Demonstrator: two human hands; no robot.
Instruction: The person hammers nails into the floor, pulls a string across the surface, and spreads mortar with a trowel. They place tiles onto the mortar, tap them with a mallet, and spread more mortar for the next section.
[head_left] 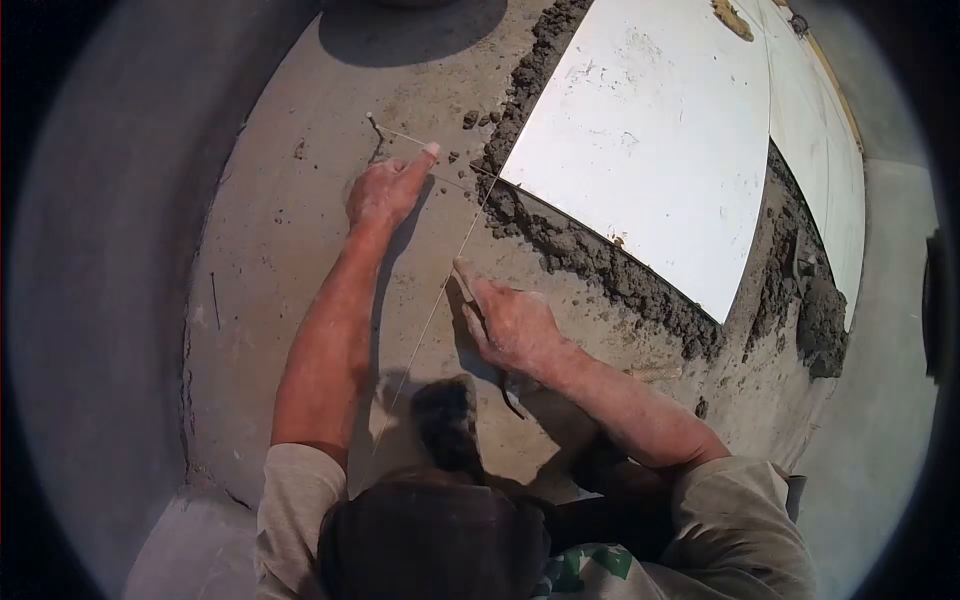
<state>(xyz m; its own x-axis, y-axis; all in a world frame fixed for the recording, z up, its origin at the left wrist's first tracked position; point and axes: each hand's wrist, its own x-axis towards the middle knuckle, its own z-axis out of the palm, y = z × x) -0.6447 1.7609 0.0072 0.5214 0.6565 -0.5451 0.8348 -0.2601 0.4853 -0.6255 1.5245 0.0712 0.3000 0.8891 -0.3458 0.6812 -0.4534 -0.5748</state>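
Just beyond my dark shoe (445, 425), a thin string (427, 325) runs up the concrete floor (265, 310) to the near corner of the white tile, and my right hand (518, 325) reaches in beside it, one fingertip at the line — whether I'm pinching it I can't tell. Farther out my left hand (388, 192) stretches a finger to the end of a short line from a small nail (371, 117), its grip likewise unclear, while to the right crumbly grey mortar (590, 262) edges the white tile (650, 140) — a brown lump (733, 18) on its far part.
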